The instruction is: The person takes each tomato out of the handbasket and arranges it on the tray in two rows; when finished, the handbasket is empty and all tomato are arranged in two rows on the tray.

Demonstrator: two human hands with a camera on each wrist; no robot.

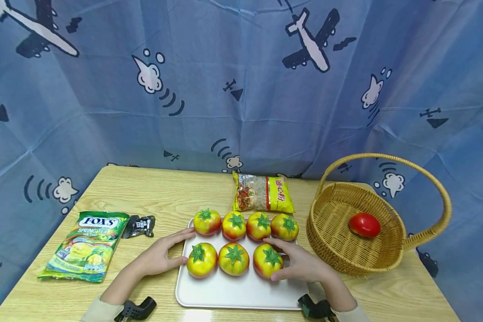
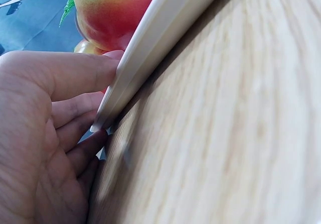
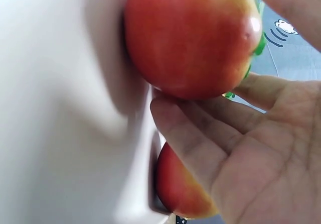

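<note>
A white tray [image 1: 241, 295] lies on the table with several yellow-red toy tomatoes on it, each topped with a green star-shaped leaf. My left hand [image 1: 158, 255] holds the tray's left edge, thumb on the rim and fingertips low against its side in the left wrist view. At the front row's right end, my right hand [image 1: 299, 264] grips a toy tomato [image 1: 267, 260], fingers behind it and thumb in front. In the right wrist view this tomato [image 3: 190, 38] shows its red side, close over the tray surface. Two more tomatoes share the front row, including the middle one [image 1: 234, 259].
Right of the tray stands a wicker basket [image 1: 338, 259] with a tall handle, holding a smooth red fruit or vegetable [image 1: 364, 225]. A yellow pasta bag [image 1: 261, 193] lies behind the tray. On the left are a green FOX'S candy bag [image 1: 86, 246] and a small black packet [image 1: 138, 226].
</note>
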